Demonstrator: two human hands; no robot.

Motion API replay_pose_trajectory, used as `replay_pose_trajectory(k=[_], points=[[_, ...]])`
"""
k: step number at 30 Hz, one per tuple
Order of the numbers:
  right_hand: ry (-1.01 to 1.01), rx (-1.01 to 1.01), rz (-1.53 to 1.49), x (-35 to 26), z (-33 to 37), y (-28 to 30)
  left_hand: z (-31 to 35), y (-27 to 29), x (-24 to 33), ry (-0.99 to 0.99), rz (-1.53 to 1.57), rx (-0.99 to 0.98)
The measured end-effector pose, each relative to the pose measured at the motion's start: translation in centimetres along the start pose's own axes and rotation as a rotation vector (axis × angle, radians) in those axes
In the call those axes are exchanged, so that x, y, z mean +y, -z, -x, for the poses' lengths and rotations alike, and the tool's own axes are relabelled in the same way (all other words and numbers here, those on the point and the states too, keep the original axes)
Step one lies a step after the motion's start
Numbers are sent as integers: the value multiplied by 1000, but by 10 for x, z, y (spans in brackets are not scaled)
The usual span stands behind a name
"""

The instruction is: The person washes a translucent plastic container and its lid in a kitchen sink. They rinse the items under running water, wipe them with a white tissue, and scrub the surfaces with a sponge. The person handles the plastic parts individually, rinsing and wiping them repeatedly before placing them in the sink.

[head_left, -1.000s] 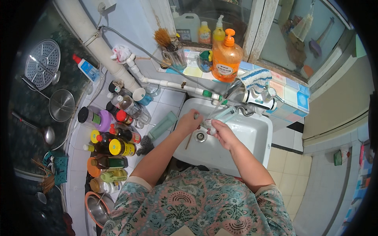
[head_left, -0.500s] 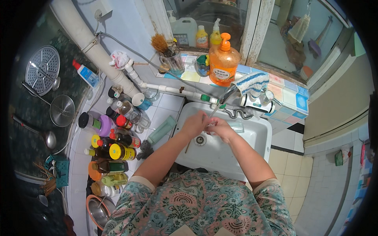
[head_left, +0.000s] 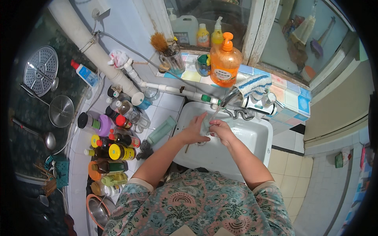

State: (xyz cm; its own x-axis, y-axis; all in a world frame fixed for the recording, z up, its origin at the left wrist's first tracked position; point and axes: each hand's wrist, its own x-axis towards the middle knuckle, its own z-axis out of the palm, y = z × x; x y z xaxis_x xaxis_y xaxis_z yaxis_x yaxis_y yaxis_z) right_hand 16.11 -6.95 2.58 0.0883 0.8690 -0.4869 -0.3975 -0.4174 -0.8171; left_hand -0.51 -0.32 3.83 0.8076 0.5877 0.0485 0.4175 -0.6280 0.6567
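Observation:
Under the running tap (head_left: 228,97), my hands meet over the white sink (head_left: 252,157). My left hand (head_left: 193,130) wraps round a clear, pale greenish container (head_left: 205,125), thumb on the near side. Curled fingers of my right hand (head_left: 222,131) pinch at the container's right side; whether they hold its edge or something small against it cannot be made out. A thin stream of water (head_left: 215,115) falls onto the container between the hands. Part of the drain (head_left: 201,143) shows just below them.
On the left counter stand a pale green translucent container (head_left: 162,129), a dark scrubber (head_left: 145,150) and several sauce bottles (head_left: 123,152). Behind the sink are a large orange pump bottle (head_left: 226,67) and a striped cloth (head_left: 255,85) draped by the tap.
The clear container that lay in the sink beside my right hand is now between both hands. My left hand has opened wider around it; both hands were close together under the water before.

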Motion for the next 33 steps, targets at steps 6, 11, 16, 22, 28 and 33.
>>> replay_pose_trajectory(k=[6, 11, 16, 22, 28, 33], points=[[58, -49, -12, 10, 0, 3, -3, 10, 13, 315, 401, -176], [-31, 7, -251, -6, 20, 5, 1, -2, -4, 277, 569, -126], [-2, -136, -259, 2, 29, 2, 4, -7, -11, 233, 613, -78], [71, -70, -53, 0, 30, -7, 0, 1, 1, 243, 592, -140], [-75, -131, -2, -3, 24, 1, 2, 7, 18, 190, 422, -170], [-83, -65, -147, -5, 24, -3, -1, 12, 22, 286, 325, -188]])
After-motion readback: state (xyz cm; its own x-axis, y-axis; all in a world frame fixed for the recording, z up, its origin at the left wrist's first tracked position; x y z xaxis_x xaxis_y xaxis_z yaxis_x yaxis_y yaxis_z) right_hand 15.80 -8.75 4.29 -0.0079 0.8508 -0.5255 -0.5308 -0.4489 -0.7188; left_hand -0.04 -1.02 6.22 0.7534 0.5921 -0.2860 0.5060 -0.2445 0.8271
